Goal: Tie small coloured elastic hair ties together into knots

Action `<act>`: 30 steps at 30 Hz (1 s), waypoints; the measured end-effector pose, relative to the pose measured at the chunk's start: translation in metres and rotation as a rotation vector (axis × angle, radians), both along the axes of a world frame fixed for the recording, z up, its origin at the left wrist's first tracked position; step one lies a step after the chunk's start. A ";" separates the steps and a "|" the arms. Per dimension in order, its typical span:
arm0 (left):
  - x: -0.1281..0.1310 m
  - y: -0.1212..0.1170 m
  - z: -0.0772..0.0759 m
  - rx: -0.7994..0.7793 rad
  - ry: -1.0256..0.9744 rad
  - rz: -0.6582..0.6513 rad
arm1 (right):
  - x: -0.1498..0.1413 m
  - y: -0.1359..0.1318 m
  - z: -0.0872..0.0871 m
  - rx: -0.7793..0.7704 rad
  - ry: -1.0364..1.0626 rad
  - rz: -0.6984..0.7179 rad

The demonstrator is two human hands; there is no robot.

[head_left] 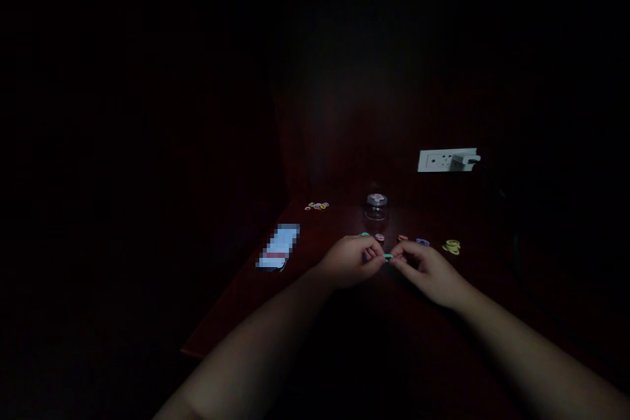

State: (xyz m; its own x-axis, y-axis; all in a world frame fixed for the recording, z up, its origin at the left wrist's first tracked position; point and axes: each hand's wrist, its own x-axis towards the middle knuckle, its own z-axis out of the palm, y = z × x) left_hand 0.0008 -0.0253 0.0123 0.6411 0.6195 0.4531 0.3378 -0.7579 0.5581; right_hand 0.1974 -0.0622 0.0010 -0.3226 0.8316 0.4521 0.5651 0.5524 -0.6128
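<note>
A small green hair tie [388, 256] is pinched between my two hands above the dark red table. My left hand [352, 261] grips its left side with closed fingers, and my right hand [428, 272] holds the right side between thumb and fingers. Just behind the hands lie small groups of similar ties: green ones [364, 234] partly hidden by my left hand, pink ones [379, 237], orange-red ones [402, 237], purple ones [422, 242] and yellow ones [451, 247]. A clear round jar [377, 209] with a lid stands beyond them.
A lit phone [279, 246], its screen blurred, lies near the table's left edge. Mixed coloured ties [317, 206] form a small pile at the back left. On the back wall sits a white socket [433, 161] with a plug [465, 160] in it. Surroundings are very dark.
</note>
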 end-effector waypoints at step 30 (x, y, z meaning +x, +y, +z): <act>-0.001 0.005 -0.001 0.060 -0.048 0.077 | 0.002 0.001 -0.003 0.029 -0.003 0.018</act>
State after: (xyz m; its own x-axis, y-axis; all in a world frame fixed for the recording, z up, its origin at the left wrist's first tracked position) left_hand -0.0005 -0.0200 0.0112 0.5692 0.6370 0.5199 0.3701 -0.7631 0.5298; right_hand 0.1990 -0.0613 -0.0016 -0.3388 0.8121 0.4751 0.5564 0.5801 -0.5949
